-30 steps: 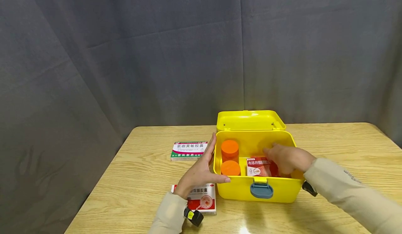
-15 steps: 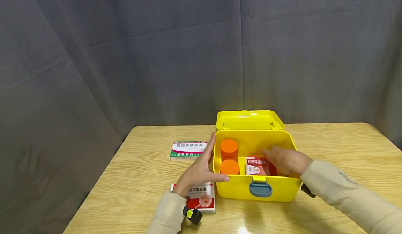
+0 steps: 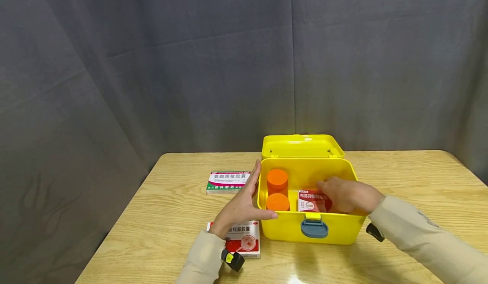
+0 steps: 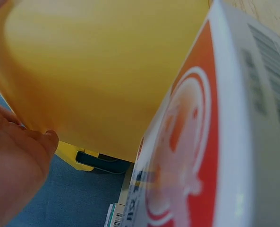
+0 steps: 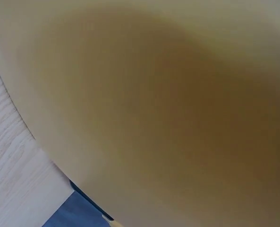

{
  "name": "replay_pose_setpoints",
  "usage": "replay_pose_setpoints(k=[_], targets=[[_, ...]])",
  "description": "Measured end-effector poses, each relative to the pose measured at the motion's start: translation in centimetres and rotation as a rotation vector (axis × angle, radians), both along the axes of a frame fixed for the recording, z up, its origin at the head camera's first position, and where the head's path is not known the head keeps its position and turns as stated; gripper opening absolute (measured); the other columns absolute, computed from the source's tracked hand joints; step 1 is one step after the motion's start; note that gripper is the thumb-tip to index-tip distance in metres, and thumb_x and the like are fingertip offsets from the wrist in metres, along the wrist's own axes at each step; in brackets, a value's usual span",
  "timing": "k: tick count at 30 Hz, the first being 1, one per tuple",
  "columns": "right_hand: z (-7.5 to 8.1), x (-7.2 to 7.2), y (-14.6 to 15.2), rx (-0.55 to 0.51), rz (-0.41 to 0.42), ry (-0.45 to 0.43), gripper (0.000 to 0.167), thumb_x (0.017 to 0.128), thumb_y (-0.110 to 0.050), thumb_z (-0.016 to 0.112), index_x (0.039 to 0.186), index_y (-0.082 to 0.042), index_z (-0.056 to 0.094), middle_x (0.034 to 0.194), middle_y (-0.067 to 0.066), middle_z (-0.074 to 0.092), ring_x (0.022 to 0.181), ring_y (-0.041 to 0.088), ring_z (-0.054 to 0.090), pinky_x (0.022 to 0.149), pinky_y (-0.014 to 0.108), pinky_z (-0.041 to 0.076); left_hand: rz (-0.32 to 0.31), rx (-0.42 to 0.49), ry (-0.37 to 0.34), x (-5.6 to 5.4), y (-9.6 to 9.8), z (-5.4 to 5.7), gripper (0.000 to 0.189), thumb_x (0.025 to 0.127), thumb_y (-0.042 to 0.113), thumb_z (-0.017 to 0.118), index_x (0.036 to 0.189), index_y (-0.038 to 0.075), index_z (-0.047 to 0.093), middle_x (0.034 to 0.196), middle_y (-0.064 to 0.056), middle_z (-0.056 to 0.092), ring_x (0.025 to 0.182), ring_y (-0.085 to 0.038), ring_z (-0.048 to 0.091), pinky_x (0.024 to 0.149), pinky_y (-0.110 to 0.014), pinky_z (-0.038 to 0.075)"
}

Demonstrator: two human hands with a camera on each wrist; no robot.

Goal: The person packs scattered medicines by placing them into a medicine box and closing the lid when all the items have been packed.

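A yellow plastic medicine case (image 3: 314,231) stands on the table with its lid (image 3: 301,146) tipped back. My left hand (image 3: 240,210) steadies the case's left side, fingers straight along the wall and thumb across the front rim; the left wrist view shows that hand (image 4: 21,161) at the yellow wall. Inside the case, my right hand (image 3: 345,195) grips the right end of a red and white medicine box (image 3: 306,201), its lower fingers partly hidden. Two orange-capped bottles, a rear bottle (image 3: 277,178) and a front bottle (image 3: 278,201), stand in the case's left end.
A green and white medicine box (image 3: 228,182) lies left of the case. Another red and white carton (image 3: 248,244) lies under the left wrist, looming close in the left wrist view. Behind the wooden table (image 3: 167,216) hangs a grey curtain (image 3: 213,85). A grey-blue latch (image 3: 314,229) hangs on the case's front.
The case and both hands sit slightly further left in the head view. The right hand stays inside the case at the same medicine box, and the left hand keeps its place.
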State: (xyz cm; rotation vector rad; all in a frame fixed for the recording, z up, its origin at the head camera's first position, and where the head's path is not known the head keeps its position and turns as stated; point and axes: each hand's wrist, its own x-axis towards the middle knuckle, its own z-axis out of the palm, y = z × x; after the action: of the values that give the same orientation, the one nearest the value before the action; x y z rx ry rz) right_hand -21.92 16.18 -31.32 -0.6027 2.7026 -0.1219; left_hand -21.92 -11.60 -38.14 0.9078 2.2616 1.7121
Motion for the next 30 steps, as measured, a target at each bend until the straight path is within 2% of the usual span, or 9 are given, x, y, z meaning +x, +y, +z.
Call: replay_pose_setpoints(k=[3,5,8,16,19,24,30], targets=[[0.1,0.0,0.0,-0.043,0.063,0.064,0.041,0.082,-0.022,0.079,0.113,-0.006,0.058,0.092,0.005,0.057,0.081,0.021,0.055,0.081,0.043,0.052,0.010,-0.009,0.026,-0.1,0.0,0.0,0.116,0.076,0.035,0.081,0.154,0.037,-0.003,0.159,0.016,-0.006,0.145,-0.015,0.009,0.114,-0.044,0.020],[0.2,0.1,0.1,-0.077,0.100,0.112,0.050,0.082,-0.028,0.079,0.118,-0.001,0.058,0.101,0.009,0.062,0.086,0.024,0.059,0.085,0.045,0.052,0.012,-0.018,0.039,-0.2,-0.1,0.1,0.116,0.075,0.036,0.081,0.155,0.035,-0.003,0.159,0.016,-0.005,0.146,-0.016,0.009,0.114,-0.045,0.018],[0.4,0.1,0.4,-0.134,0.124,0.158,0.068,0.083,-0.031,0.078,0.131,0.007,0.050,0.116,0.019,0.061,0.097,0.028,0.060,0.092,0.051,0.048,0.019,-0.044,0.050,-0.3,-0.2,0.2,0.117,0.074,0.038,0.082,0.155,0.034,-0.004,0.159,0.016,-0.006,0.146,-0.017,0.009,0.114,-0.046,0.017],[0.9,0.3,1.0,-0.311,0.089,0.252,0.073,0.088,-0.027,0.073,0.142,0.008,0.038,0.130,0.025,0.054,0.112,0.035,0.056,0.098,0.055,0.043,0.095,-0.130,0.108,-0.5,-0.9,0.6,0.114,0.075,0.045,0.078,0.155,0.035,-0.001,0.159,0.016,0.000,0.145,-0.015,0.006,0.110,-0.058,0.020],[1.1,0.4,1.1,-0.371,0.066,0.290,0.073,0.088,-0.029,0.071,0.143,0.007,0.037,0.133,0.027,0.051,0.117,0.040,0.052,0.098,0.057,0.041,0.136,-0.149,0.131,-0.6,-1.3,0.9,0.105,0.080,0.048,0.073,0.157,0.030,0.003,0.161,0.010,0.004,0.146,-0.020,0.008,0.108,-0.060,0.023],[1.6,1.0,1.3,-0.472,0.003,0.364,0.071,0.090,-0.030,0.070,0.144,0.004,0.038,0.136,0.026,0.050,0.120,0.042,0.050,0.098,0.059,0.041,0.210,-0.168,0.155,-0.3,-2.1,1.7,0.098,0.083,0.046,0.072,0.157,0.024,0.012,0.160,0.002,0.017,0.143,-0.024,0.022,0.110,-0.055,0.026],[1.9,1.3,1.6,-0.583,-0.055,0.478,0.069,0.096,-0.037,0.059,0.147,0.002,0.033,0.141,0.024,0.045,0.124,0.042,0.046,0.100,0.060,0.037,0.274,-0.136,0.214,0.0,-3.6,2.8,0.089,0.084,0.031,0.075,0.155,0.021,0.023,0.152,-0.005,0.035,0.134,-0.023,0.039,0.109,-0.045,0.032]])
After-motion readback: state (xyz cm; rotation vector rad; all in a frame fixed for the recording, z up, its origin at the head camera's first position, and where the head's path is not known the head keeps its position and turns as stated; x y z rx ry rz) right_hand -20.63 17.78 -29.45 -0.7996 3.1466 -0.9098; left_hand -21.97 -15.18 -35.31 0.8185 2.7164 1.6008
